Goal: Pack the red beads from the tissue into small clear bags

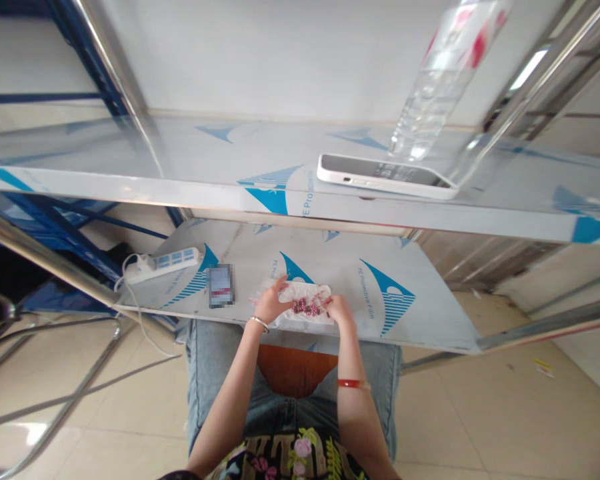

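Both of our hands are at work on the lower shelf [340, 260], one at each end of a small white holder [305, 289]. Our left hand [270, 302] is at the left end, its thumb and fingers spread apart, the thumb reaching toward a cluster of pink and dark red beads [307, 307]. Our right hand [339, 310] is at the right end, its fingertips drawn together beside the cluster; we cannot tell whether they pinch a bead. The beads lie on the white holder, between the two hands, near the front edge of the shelf. To the left of the left hand we note a blurred rectangular item [221, 287] and, beyond it, a white power strip [173, 263]. On the upper shelf [220, 160] we find a white-cased phone [387, 175] and a clear bottle [423, 100].

We judge the beads to be light, hard and smooth, liable to roll or slip, and best taken between thumb and forefinger. We expect the white holder to be thin and easily shifted on the film-covered metal, so it is best steadied by its ends, clear of the beads.
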Action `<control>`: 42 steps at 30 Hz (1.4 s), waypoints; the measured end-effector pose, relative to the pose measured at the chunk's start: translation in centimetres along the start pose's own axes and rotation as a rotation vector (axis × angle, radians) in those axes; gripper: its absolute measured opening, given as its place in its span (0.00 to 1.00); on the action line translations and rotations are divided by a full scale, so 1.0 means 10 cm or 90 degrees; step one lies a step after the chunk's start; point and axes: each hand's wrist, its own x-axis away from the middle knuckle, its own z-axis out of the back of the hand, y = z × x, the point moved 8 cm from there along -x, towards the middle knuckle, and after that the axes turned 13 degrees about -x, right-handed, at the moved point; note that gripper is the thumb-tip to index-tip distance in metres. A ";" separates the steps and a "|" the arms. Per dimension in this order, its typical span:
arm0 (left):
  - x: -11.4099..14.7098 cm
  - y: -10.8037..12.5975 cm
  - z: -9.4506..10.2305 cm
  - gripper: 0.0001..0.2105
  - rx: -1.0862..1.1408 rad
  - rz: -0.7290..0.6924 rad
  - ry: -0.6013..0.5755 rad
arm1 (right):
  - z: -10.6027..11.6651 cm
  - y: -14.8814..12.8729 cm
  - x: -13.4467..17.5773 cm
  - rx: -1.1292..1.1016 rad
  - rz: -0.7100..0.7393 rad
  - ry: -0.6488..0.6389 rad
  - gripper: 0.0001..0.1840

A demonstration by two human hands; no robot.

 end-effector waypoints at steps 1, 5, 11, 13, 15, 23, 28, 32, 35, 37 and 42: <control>0.00 -0.01 -0.01 0.39 -0.002 0.004 -0.006 | 0.03 -0.05 0.00 -0.031 0.018 0.016 0.09; 0.00 -0.02 -0.08 0.43 0.005 0.004 -0.021 | 0.18 -0.43 0.05 -0.219 0.168 0.059 0.11; 0.00 -0.02 -0.12 0.43 0.047 0.006 -0.011 | 0.22 -0.97 0.29 -0.323 0.290 0.030 0.16; 0.00 -0.02 -0.14 0.43 0.056 0.006 -0.012 | 0.18 -1.11 0.37 -0.321 0.309 0.009 0.15; -0.01 0.00 -0.15 0.43 0.061 0.002 -0.015 | 0.11 -1.21 0.45 -0.314 0.318 -0.024 0.14; -0.01 0.05 -0.13 0.40 0.058 -0.013 -0.016 | -0.04 -1.19 0.45 -0.265 0.300 -0.063 0.12; -0.02 0.02 -0.12 0.40 0.064 0.003 -0.005 | 0.04 -0.92 0.20 -0.239 0.281 0.012 0.12; -0.03 0.00 -0.12 0.40 0.082 0.007 0.001 | 0.04 -0.46 -0.06 -0.198 0.173 0.066 0.11; -0.04 -0.01 -0.15 0.40 0.091 0.016 -0.005 | -0.04 -0.20 -0.22 -0.173 0.131 0.056 0.12; -0.05 -0.01 -0.16 0.40 0.094 0.012 -0.008 | -0.08 -0.11 -0.30 -0.134 0.109 0.060 0.13; -0.07 -0.01 -0.19 0.39 0.123 -0.002 -0.007 | -0.12 -0.07 -0.45 -0.064 0.083 0.087 0.16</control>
